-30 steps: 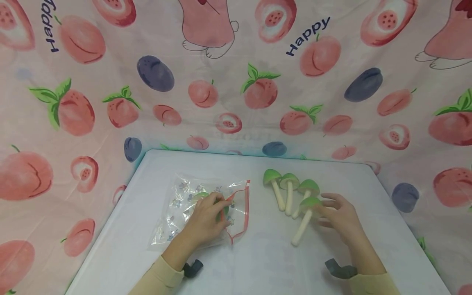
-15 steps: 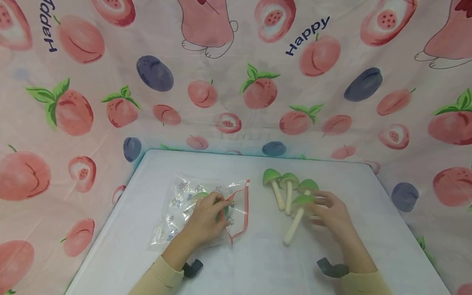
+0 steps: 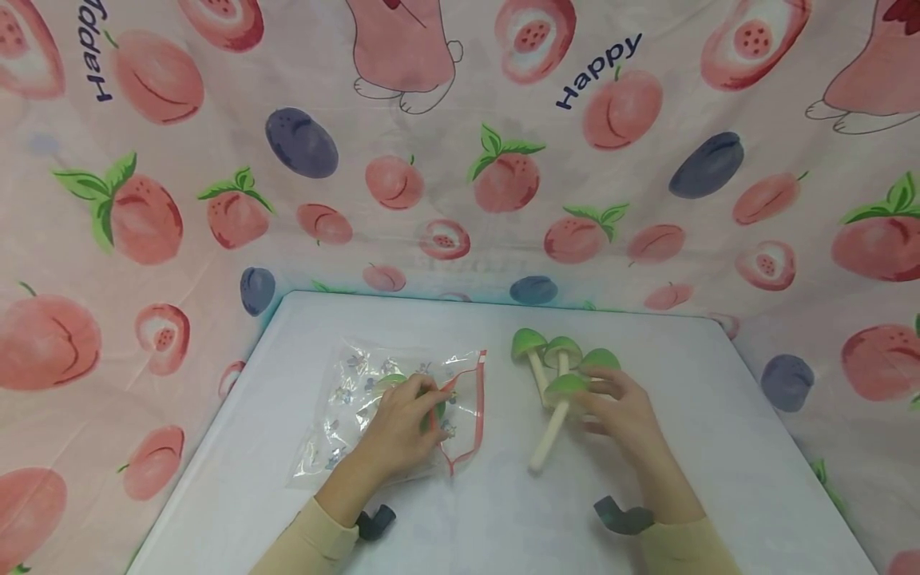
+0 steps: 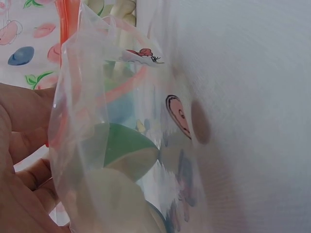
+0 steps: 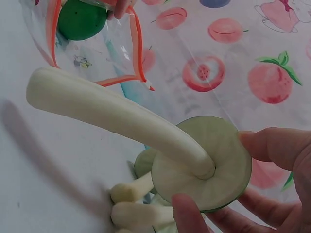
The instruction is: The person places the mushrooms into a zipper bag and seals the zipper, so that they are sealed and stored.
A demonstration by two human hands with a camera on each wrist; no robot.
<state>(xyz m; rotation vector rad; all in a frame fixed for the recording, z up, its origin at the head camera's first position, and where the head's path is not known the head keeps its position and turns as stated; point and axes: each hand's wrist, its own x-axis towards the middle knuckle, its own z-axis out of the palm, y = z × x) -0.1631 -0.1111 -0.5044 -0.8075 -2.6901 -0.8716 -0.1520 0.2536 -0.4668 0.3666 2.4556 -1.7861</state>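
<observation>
My right hand (image 3: 620, 411) grips a toy mushroom (image 5: 131, 124) by its green cap, the pale stem pointing toward the bag. Behind it on the table lie several more green-capped mushrooms (image 3: 529, 342), partly covered by the held one and the hand. On the left, my left hand (image 3: 402, 423) pinches the red-edged mouth of a clear zip bag (image 3: 345, 415) printed with small figures. The bag's mouth gapes toward the right. Inside it, a green cap (image 4: 127, 145) and pale stems show through the plastic in the left wrist view.
The white table (image 3: 496, 527) ends at a cloth backdrop (image 3: 446, 144) printed with fruit. Dark curved pieces, one at the left wrist (image 3: 377, 523) and one at the right wrist (image 3: 624, 516), stick out above the tabletop.
My right hand has moved left with the mushroom, bringing its stem closer to the bag's mouth. The left hand and the bag have stayed in place.
</observation>
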